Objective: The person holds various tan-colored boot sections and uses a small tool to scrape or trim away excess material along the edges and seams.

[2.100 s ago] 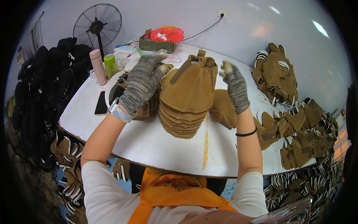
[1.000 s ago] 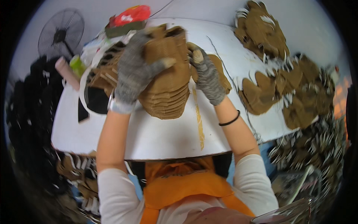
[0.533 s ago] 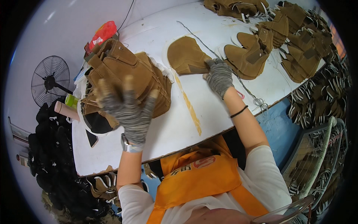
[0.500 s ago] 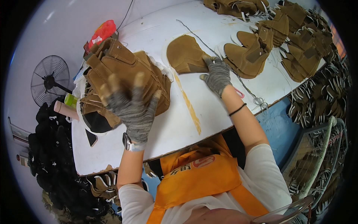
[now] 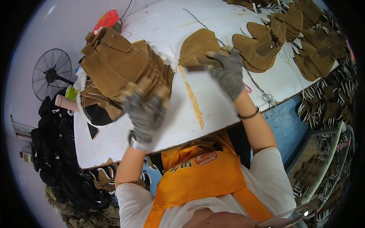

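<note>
A brown suede shoe upper [image 5: 198,45] with a pale lining edge lies on the white table in front of me. My right hand [image 5: 229,72], in a grey knit glove with bare fingertips, grips its right edge, fingers on top and thumb at the near side. To the left rises a thick stack of similar brown uppers [image 5: 114,62], stitched and with a strap. At the stack's near right edge is my left hand [image 5: 146,108], gloved the same way. Motion blurs its fingers, so I cannot make out whether it holds anything.
More brown uppers [image 5: 255,51] lie in piles along the table's right side. A grey cord [image 5: 262,91] runs among them. A dark triangular piece [image 5: 93,131] lies at the near left. Beyond the left edge are a fan [image 5: 51,76], a pink cylinder [image 5: 66,102] and black goods [image 5: 47,148].
My left hand has come off the top of the stack toward its near right edge. My right hand has closed more on the upper, which has shifted slightly right and bent near the hand.
</note>
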Motion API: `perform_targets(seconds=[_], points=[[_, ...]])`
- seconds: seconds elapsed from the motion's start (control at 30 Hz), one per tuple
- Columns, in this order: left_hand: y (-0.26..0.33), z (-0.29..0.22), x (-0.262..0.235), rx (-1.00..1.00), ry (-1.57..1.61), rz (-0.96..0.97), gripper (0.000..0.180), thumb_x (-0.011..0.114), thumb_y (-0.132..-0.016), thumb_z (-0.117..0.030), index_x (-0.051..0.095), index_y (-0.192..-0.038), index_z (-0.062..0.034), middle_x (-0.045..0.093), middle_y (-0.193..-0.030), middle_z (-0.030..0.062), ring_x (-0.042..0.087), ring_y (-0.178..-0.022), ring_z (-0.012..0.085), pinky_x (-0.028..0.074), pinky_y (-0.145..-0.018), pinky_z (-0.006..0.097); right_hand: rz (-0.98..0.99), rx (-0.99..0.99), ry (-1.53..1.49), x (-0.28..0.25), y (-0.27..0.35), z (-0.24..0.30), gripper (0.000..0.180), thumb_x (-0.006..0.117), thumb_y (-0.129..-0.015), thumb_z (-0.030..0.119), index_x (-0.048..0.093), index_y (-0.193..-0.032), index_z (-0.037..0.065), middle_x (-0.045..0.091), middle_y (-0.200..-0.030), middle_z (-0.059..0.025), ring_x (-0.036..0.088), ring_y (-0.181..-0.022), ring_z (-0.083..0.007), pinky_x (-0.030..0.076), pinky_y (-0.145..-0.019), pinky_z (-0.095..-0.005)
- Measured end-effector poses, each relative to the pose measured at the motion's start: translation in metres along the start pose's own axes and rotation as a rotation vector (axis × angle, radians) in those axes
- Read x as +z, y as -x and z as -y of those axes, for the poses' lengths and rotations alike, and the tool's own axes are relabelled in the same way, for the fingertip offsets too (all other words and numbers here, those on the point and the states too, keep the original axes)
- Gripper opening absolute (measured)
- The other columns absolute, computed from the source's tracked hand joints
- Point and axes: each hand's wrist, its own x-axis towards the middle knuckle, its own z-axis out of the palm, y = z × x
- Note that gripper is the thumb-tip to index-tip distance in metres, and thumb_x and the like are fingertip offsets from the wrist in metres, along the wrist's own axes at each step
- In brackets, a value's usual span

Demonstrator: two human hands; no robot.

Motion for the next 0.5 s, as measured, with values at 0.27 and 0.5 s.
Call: perform_targets(seconds=[0.27,0.5], points=[[-0.014,-0.05,0.046,-0.952,1.691,0.453,0.075,0.058,-0.088,-0.056,0.046,-0.136,0.0012,0.055,-0.127,0.0095,0.053,-0.116,0.0188,0.039,-0.102,0.032,-0.19,-0.19,-0.104,-0.062,0.087,0.033,0.039,0.084,-0.063,0.004,0.073,-0.097,0.02,0.042,-0.128,-0.0092,0.044,-0.12,-0.0303,0.044,-0.1,-0.0389],[-0.035,-0.08,0.043,-1.077,1.708,0.296,0.044,0.062,-0.093,-0.025,0.051,-0.129,-0.0023,0.059,-0.121,0.0087,0.055,-0.109,0.0162,0.044,-0.096,0.031,-0.044,-0.155,-0.038,-0.076,0.092,0.025,0.041,0.087,-0.059,0.016,0.073,-0.097,0.017,0.051,-0.119,-0.013,0.046,-0.117,-0.0315,0.046,-0.092,-0.0412]])
